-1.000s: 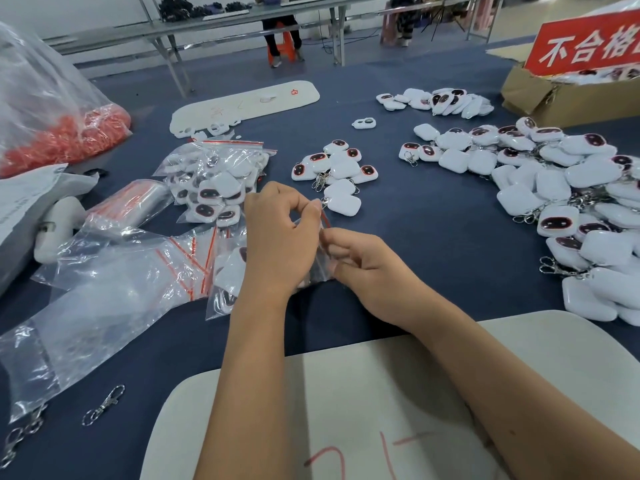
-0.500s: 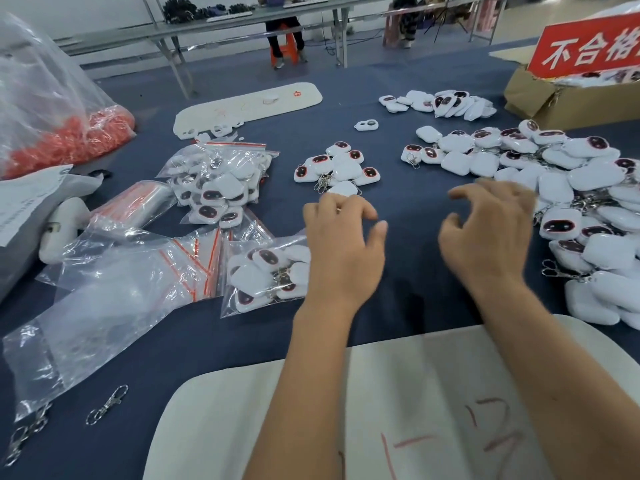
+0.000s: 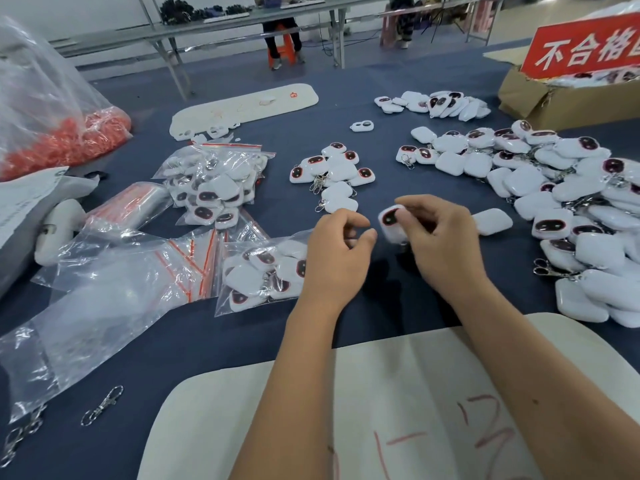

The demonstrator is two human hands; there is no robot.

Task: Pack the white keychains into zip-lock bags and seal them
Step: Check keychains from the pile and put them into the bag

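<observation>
My right hand (image 3: 440, 242) pinches a white keychain (image 3: 390, 220) with a dark red-rimmed face, held just above the blue table at centre. My left hand (image 3: 337, 256) hovers right beside it, fingers loosely curled, holding nothing. Left of that hand lies a filled zip-lock bag (image 3: 258, 273) of keychains. A second filled bag (image 3: 213, 183) lies farther back. Empty zip-lock bags (image 3: 104, 292) with red seals spread to the left. A small keychain cluster (image 3: 332, 171) lies beyond my hands and a large keychain pile (image 3: 561, 209) fills the right.
A cardboard box (image 3: 561, 102) with a red sign stands back right. A big bag of orange bands (image 3: 52, 119) sits far left. White boards lie near me (image 3: 242, 417) and at the back (image 3: 242, 105). Loose metal clasps (image 3: 102, 405) lie front left.
My hands let go of the filled bag, which now lies on the table. The right hand reached to the right pile, took one keychain and brought it to centre; the left hand moved right.
</observation>
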